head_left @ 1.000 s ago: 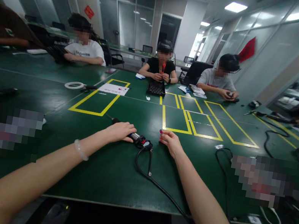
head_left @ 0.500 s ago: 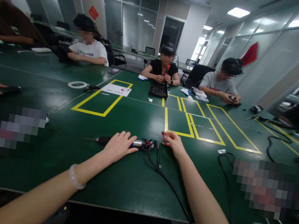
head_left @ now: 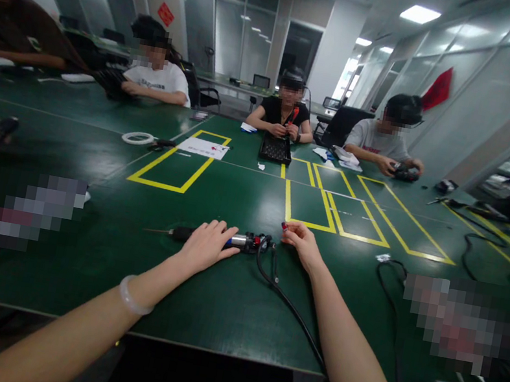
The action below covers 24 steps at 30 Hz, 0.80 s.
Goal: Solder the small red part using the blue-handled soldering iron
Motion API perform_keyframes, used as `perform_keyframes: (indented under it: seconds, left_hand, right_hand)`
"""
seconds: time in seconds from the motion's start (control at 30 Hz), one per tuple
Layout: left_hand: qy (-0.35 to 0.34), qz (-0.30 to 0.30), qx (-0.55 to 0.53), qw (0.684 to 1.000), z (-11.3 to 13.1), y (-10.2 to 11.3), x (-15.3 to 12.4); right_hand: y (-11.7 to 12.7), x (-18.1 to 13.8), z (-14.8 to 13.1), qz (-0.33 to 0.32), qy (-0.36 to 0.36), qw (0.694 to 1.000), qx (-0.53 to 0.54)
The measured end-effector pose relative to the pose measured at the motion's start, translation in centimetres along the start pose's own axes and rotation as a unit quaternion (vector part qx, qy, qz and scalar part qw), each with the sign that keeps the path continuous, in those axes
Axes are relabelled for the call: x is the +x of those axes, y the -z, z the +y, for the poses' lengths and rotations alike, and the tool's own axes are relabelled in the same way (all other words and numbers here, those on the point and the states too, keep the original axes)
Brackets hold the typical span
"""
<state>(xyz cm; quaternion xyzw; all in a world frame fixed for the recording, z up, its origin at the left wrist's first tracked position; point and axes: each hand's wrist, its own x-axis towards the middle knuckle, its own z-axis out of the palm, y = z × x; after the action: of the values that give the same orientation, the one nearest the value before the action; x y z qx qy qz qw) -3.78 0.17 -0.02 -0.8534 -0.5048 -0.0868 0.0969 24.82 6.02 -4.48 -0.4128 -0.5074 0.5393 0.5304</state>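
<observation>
With my left hand (head_left: 210, 242) I cover a long, round black-and-silver tool (head_left: 238, 241) on the green table (head_left: 214, 309); I can't tell if those fingers squeeze. My right hand (head_left: 301, 242) pinches a tiny red-and-dark piece (head_left: 284, 227).

Black-and-silver tool (head_left: 239, 241), green tabletop (head_left: 196, 299), yellow tape (head_left: 156, 185)

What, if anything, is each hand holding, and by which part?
The right hand pinches a small red piece, too small to tell where. The left hand lies over the middle of the corded tool; whether it grips is unclear.
</observation>
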Motion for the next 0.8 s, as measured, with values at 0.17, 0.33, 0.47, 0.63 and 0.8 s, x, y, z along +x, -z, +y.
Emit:
perform_keyframes:
  seconds: [0.17,0.33,0.47,0.63,0.8]
  left_hand:
    - [-0.003,-0.003,0.003,1.000,0.1,0.3,0.0]
    - [-0.010,-0.005,-0.003,1.000,-0.1,0.1,0.1]
    - [-0.017,0.000,-0.013,1.000,-0.3,0.0,0.1]
    - [-0.030,-0.001,-0.055,0.998,-0.7,0.4,0.2]
    - [-0.101,-0.009,-0.075,0.992,-1.7,1.0,0.6]
  right_hand:
    - [-0.1,-0.3,-0.3,-0.003,0.002,1.000,-0.005]
    - [-0.2,-0.5,-0.6,-0.003,0.003,1.000,-0.016]
    - [-0.1,-0.4,-0.5,-0.006,0.005,1.000,-0.022]
    - [-0.1,-0.4,-0.5,-0.006,0.003,1.000,-0.019]
    - [-0.2,-0.5,-0.8,-0.009,0.001,1.000,-0.015]
